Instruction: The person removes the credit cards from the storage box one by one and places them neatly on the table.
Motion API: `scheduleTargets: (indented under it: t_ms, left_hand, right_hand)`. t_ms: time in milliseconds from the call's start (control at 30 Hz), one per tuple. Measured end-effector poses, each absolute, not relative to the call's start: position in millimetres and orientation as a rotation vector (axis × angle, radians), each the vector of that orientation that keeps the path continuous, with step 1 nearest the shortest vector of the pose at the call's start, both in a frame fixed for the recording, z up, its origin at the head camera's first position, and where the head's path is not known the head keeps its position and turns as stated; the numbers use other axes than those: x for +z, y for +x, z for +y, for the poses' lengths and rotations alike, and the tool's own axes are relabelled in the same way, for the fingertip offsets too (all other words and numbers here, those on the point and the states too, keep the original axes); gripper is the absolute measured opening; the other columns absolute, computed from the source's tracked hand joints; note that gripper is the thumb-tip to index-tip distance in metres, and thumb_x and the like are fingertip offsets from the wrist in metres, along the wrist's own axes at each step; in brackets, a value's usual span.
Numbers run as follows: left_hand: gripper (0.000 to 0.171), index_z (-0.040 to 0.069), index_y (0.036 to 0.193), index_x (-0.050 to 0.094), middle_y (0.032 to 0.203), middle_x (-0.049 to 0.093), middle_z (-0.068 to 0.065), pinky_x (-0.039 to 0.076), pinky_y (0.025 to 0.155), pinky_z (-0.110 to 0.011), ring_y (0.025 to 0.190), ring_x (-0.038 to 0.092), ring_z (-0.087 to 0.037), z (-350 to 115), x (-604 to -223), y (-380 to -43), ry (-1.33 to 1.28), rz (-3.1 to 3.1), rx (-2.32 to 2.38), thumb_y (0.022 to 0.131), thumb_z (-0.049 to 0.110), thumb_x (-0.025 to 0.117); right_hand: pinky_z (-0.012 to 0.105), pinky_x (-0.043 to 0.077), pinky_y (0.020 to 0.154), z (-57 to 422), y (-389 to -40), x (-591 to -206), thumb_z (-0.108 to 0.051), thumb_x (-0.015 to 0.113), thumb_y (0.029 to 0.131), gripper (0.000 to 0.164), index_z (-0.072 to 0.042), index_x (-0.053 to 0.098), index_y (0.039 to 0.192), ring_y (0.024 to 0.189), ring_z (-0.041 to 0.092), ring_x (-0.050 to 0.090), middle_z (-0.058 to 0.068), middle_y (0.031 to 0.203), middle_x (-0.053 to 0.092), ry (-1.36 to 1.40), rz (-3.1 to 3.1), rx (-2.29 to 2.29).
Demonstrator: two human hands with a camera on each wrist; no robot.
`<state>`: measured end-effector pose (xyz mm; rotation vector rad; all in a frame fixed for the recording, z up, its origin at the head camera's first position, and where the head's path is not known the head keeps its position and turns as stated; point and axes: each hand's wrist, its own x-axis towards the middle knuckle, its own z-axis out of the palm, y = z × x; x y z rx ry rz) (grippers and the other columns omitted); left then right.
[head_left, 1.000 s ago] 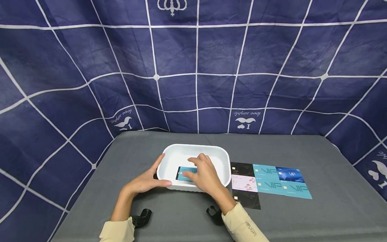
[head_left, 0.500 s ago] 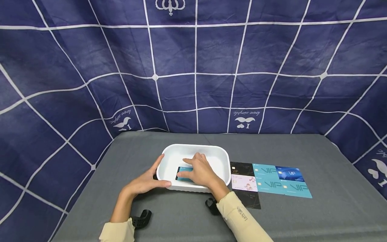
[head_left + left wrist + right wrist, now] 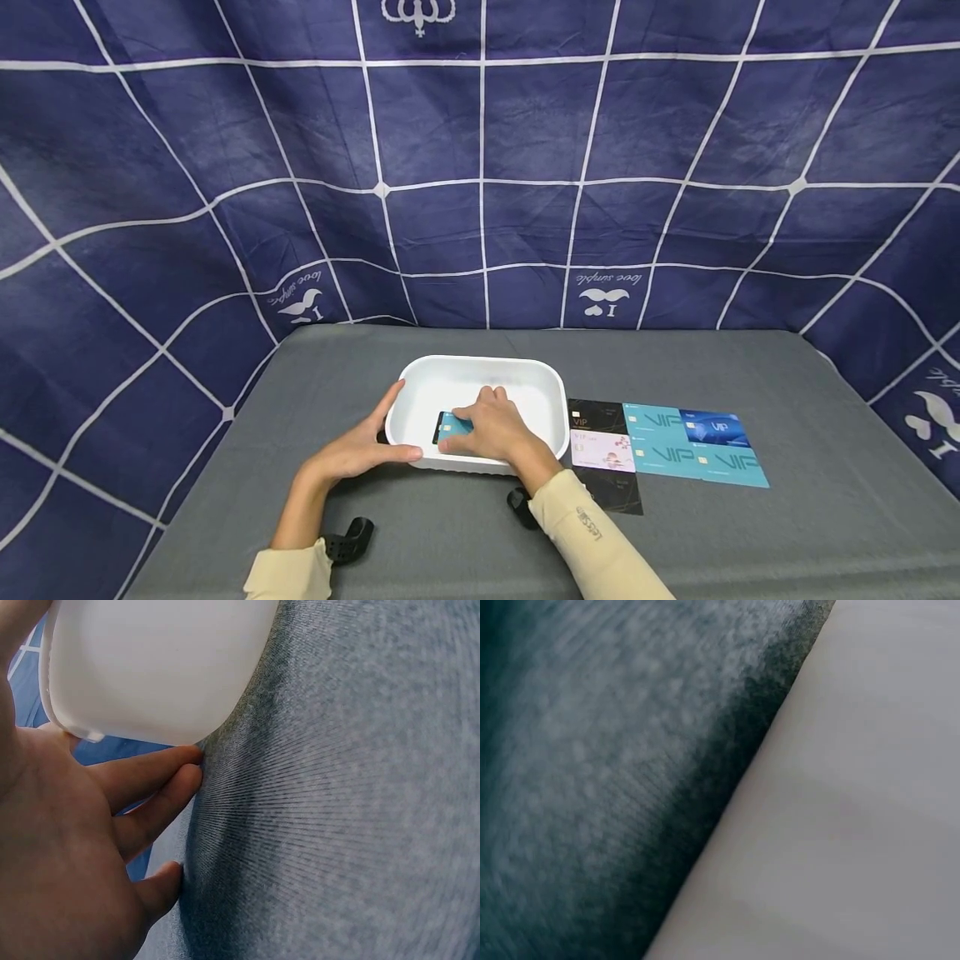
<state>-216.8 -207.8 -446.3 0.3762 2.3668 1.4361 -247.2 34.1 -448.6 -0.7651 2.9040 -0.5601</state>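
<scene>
A white plastic tray (image 3: 414,371) sits on the grey cloth, with teal card (image 3: 452,425) in it, near its front wall. A dark card edge shows under the teal card's left side. My right hand (image 3: 495,429) reaches into the tray and grips the teal card by its long edges, thumb on the near one and index finger at the far one; the hand hides the card's right part. My left hand (image 3: 356,450) steadies the tray's left end. Its thumb lies at the front rim, and its other fingers extend loosely beside the outer wall (image 3: 157,667).
Right of the tray, several cards lie flat edge to edge: black cards (image 3: 611,492), a pink card (image 3: 600,450), teal cards (image 3: 663,458) and a blue card (image 3: 716,428). A dark blue gridded curtain (image 3: 540,225) hangs behind the grey table (image 3: 840,467).
My right hand has moved left over the teal card, and its thumb and index finger have come down to the card's edges. The left hand keeps its place at the tray.
</scene>
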Motion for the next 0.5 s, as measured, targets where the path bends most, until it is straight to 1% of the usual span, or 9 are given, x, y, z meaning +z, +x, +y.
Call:
scheduleTargets:
  t_ms: [100, 200, 333, 500]
  left_hand:
    - [0.111, 0.026, 0.160, -0.001, 0.163, 0.002, -0.015, 0.014, 0.109, -0.066, 0.145, 0.009, -0.038, -208.1, -446.5, -216.9, 0.369, 2.366, 1.434, 0.082, 0.033, 0.079]
    - [0.112, 0.026, 0.160, -0.001, 0.163, 0.001, -0.015, 0.014, 0.109, -0.066, 0.145, 0.008, -0.038, -208.0, -446.6, -217.3, 0.364, 2.365, 1.436, 0.082, 0.033, 0.079]
    - [0.111, 0.026, 0.160, -0.002, 0.163, 0.000, -0.014, 0.013, 0.109, -0.066, 0.145, 0.006, -0.037, -207.9, -446.5, -217.3, 0.363, 2.363, 1.437, 0.083, 0.033, 0.078]
    - [0.112, 0.026, 0.160, -0.002, 0.163, 0.000, -0.014, 0.013, 0.109, -0.066, 0.145, 0.007, -0.037, -208.0, -446.3, -216.9, 0.372, 2.355, 1.448, 0.083, 0.033, 0.079]
  right_hand:
    - [0.036, 0.039, 0.079, 33.7, -246.8, -448.4, -0.051, 0.080, 0.076, 0.060, -0.020, 0.070, 0.127, 0.089, 0.022, 0.039, 0.007, 0.096, 0.050, -0.770, 2.909, -0.532]
    - [0.037, 0.039, 0.079, 34.0, -246.1, -447.8, -0.043, 0.083, 0.075, 0.058, -0.020, 0.070, 0.126, 0.089, 0.022, 0.039, 0.006, 0.094, 0.048, -0.790, 2.917, -0.515]
    - [0.038, 0.039, 0.080, 34.5, -245.9, -447.4, -0.038, 0.083, 0.076, 0.056, -0.019, 0.070, 0.127, 0.090, 0.023, 0.039, 0.006, 0.094, 0.048, -0.795, 2.905, -0.525]
    - [0.038, 0.039, 0.080, 34.7, -245.9, -446.7, -0.037, 0.081, 0.079, 0.055, -0.018, 0.068, 0.129, 0.092, 0.022, 0.040, 0.006, 0.095, 0.048, -0.798, 2.896, -0.494]
